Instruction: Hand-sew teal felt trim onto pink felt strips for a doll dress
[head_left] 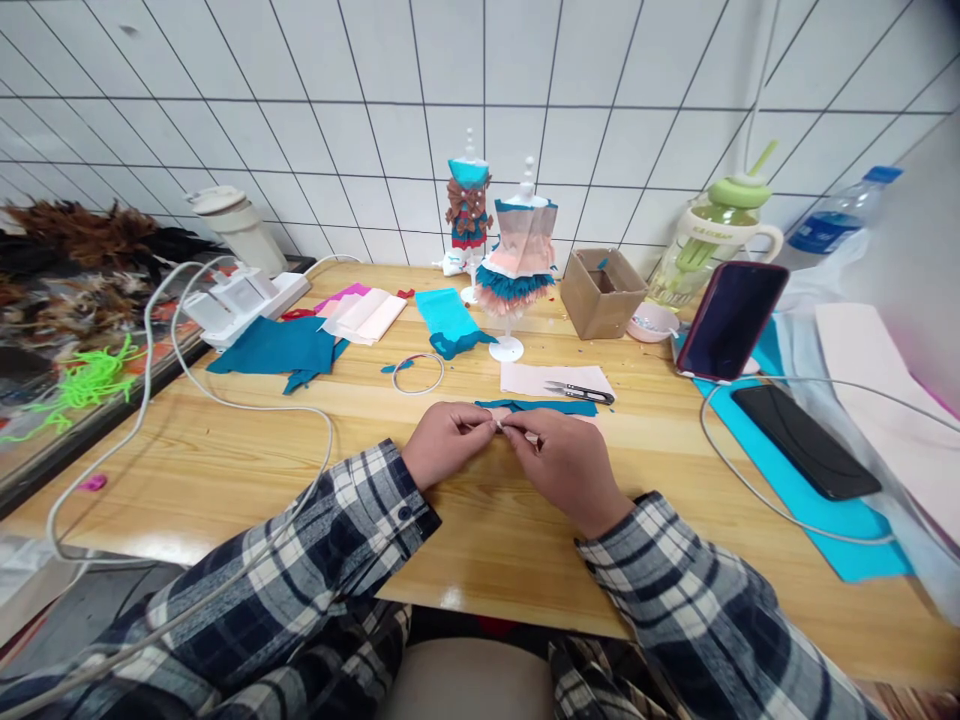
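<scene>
My left hand [444, 440] and my right hand [564, 462] meet over the middle of the wooden table [225, 450]. Both are closed in a pinch on a small pale piece of material [501, 422] between the fingertips. Just beyond the fingers lies a teal fabric strip [536, 407]. Thread snips [579, 392] rest on a pale pink sheet [555, 379] behind it. A thin ring [418, 373] lies to the left of that sheet.
Two small dress forms [517, 262] in teal and pink stand at the back by a cardboard box [602, 292]. Teal cloth [279, 350], a power strip [247, 298] and white cables [172, 340] sit left. Two phones [729, 320], a jug [709, 245] and a bottle stand right.
</scene>
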